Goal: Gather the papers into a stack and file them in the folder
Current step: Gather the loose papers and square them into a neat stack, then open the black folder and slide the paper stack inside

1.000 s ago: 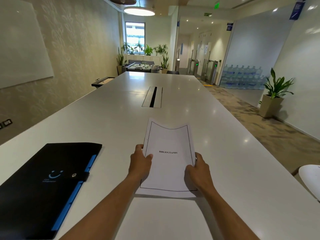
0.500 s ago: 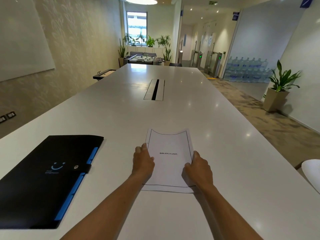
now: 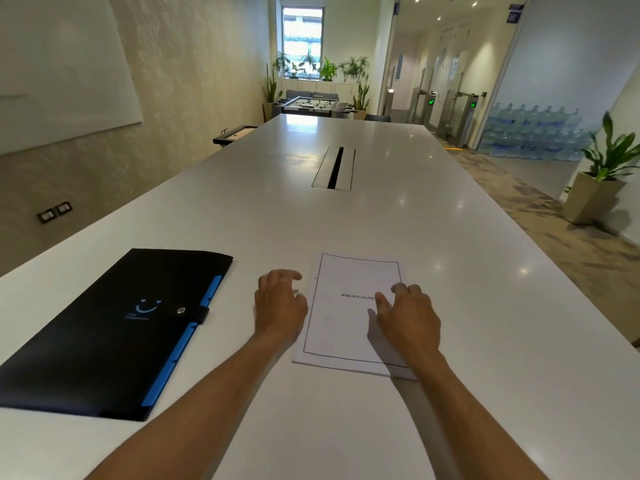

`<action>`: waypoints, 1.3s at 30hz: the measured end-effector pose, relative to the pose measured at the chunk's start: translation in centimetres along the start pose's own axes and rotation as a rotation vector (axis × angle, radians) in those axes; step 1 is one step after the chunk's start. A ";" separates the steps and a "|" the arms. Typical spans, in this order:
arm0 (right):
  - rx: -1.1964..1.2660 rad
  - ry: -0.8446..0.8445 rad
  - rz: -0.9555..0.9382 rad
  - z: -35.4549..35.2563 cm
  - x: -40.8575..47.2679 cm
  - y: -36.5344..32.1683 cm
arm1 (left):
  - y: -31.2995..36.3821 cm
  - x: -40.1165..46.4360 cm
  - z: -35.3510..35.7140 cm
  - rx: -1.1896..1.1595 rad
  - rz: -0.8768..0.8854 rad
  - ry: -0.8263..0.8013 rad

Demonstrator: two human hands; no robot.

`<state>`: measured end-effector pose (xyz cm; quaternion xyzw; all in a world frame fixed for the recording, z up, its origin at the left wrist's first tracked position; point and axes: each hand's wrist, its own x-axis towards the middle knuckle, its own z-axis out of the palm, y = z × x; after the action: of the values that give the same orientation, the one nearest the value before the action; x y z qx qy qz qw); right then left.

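Both hands are letting go of the paper stack (image 3: 349, 313), which half a second ago they were pinching by its side edges and which is now lying flat on the white table (image 3: 485, 306). That suggests the gathering is finished and the squared stack is being parked while the folder gets opened.

Nearest the stack, the right hand (image 3: 408, 320) is hovering over its right half with fingers loosely spread and gripping nothing; whether the fingertips are still brushing the sheet is hard to tell. The left hand (image 3: 280, 306) is sitting just off the stack's left edge, curled open and empty, blurred as if moving away toward the folder.

The top sheet, headed BIBLIOGRAPHY, is facing up, with the stack's near edge between the two forearms. The black folder (image 3: 114, 327) is lying to the left of the stack, well apart from it, its strap still snapped shut. Beyond the stack, the cable slot (image 3: 334, 168) is running along the table's middle.
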<state>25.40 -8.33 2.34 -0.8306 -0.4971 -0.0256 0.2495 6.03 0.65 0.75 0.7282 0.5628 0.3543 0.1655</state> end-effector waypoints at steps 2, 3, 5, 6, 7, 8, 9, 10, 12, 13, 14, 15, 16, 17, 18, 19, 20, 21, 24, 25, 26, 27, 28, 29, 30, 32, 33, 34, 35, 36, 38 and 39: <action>0.019 0.005 -0.073 0.4 0.1 -1.9 | -1.2 0.6 -1.8 0.064 0.038 0.055; 0.025 0.002 -0.113 0.8 0.1 -2.8 | -1.9 1.0 -2.8 0.095 0.040 0.078; 0.043 -0.009 -0.179 1.6 0.0 -4.6 | -3.4 1.7 -4.9 0.150 0.015 0.100; 0.058 -0.019 -0.207 2.0 -0.1 -5.6 | -4.3 1.9 -6.0 0.182 -0.006 0.101; 0.075 -0.033 -0.234 2.5 -0.3 -6.6 | -5.3 2.1 -7.1 0.213 -0.030 0.101; 0.090 -0.050 -0.262 2.9 -0.4 -7.6 | -6.4 2.2 -8.2 0.240 -0.051 0.103; 0.107 -0.067 -0.294 3.4 -0.6 -8.7 | -7.6 2.1 -9.2 0.259 -0.066 0.104; 0.126 -0.087 -0.325 3.9 -0.9 -9.7 | -8.7 1.9 -10.3 0.274 -0.076 0.101; 0.164 -0.127 -0.395 4.8 -1.5 -11.8 | -11.1 1.1 -11.9 0.314 -0.095 0.081; 0.181 -0.147 -0.433 5.3 -1.9 -12.7 | -12.2 0.7 -12.6 0.341 -0.120 0.066; 0.196 -0.171 -0.467 5.8 -2.2 -13.7 | -13.2 0.2 -13.1 0.363 -0.160 0.049; 0.206 -0.194 -0.498 6.3 -2.6 -14.6 | -14.1 -0.2 -13.4 0.371 -0.204 0.033; 0.208 -0.213 -0.528 6.8 -3.0 -15.4 | -14.8 -0.6 -13.6 0.371 -0.242 0.022; 0.202 -0.225 -0.558 7.2 -3.4 -16.2 | -15.3 -0.9 -13.6 0.371 -0.269 0.013; 0.194 -0.235 -0.584 7.6 -3.8 -16.8 | -15.6 -1.2 -13.5 0.372 -0.285 0.004; 0.190 -0.245 -0.604 7.9 -4.2 -17.4 | -15.8 -1.5 -13.3 0.371 -0.295 -0.004; 0.189 -0.259 -0.619 8.2 -4.5 -17.8 | -15.9 -1.6 -12.9 0.366 -0.302 -0.007; 0.189 -0.271 -0.631 8.5 -4.8 -18.1 | -15.8 -1.7 -12.6 0.358 -0.307 -0.005; 0.195 -0.291 -0.635 9.2 -5.2 -18.7 | -15.2 -1.6 -11.4 0.286 -0.345 0.025; 0.205 -0.291 -0.629 9.3 -5.2 -18.9 | -14.9 -1.4 -11.0 0.261 -0.362 0.037; 0.218 -0.291 -0.621 9.3 -5.2 -19.1 | -14.4 -1.2 -10.5 0.247 -0.374 0.044; 0.229 -0.291 -0.614 9.4 -5.1 -19.3 | -13.8 -0.9 -10.1 0.246 -0.382 0.042; 0.233 -0.288 -0.609 9.5 -5.0 -19.5 | -13.1 -0.7 -9.6 0.249 -0.385 0.032; 0.231 -0.280 -0.604 9.6 -4.8 -19.5 | -12.4 -0.5 -9.1 0.247 -0.380 0.018; 0.224 -0.269 -0.596 9.6 -4.6 -19.3 | -11.6 -0.4 -8.6 0.238 -0.371 -0.001; 0.202 -0.243 -0.567 9.8 -3.9 -18.6 | -10.2 -0.2 -7.8 0.211 -0.353 -0.053; 0.186 -0.229 -0.551 9.9 -3.5 -18.2 | -9.6 -0.2 -7.5 0.208 -0.338 -0.078; 0.168 -0.216 -0.535 9.9 -3.1 -17.9 | -9.2 -0.2 -7.3 0.216 -0.311 -0.095; 0.151 -0.205 -0.521 9.9 -2.7 -17.6 | -8.9 -0.2 -7.2 0.236 -0.272 -0.102; 0.134 -0.197 -0.510 9.9 -2.4 -17.4 | -8.7 -0.3 -7.2 0.271 -0.221 -0.098; 0.103 -0.184 -0.495 9.9 -2.0 -17.2 | -8.7 -0.5 -7.2 0.349 -0.099 -0.057; 0.086 -0.176 -0.488 9.9 -1.9 -17.3 | -8.8 -0.6 -7.3 0.366 -0.043 -0.029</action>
<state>7.94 1.09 -0.17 -0.6737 -0.7032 0.0082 0.2268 -5.33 1.68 -0.01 0.7392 0.6307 0.2317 0.0458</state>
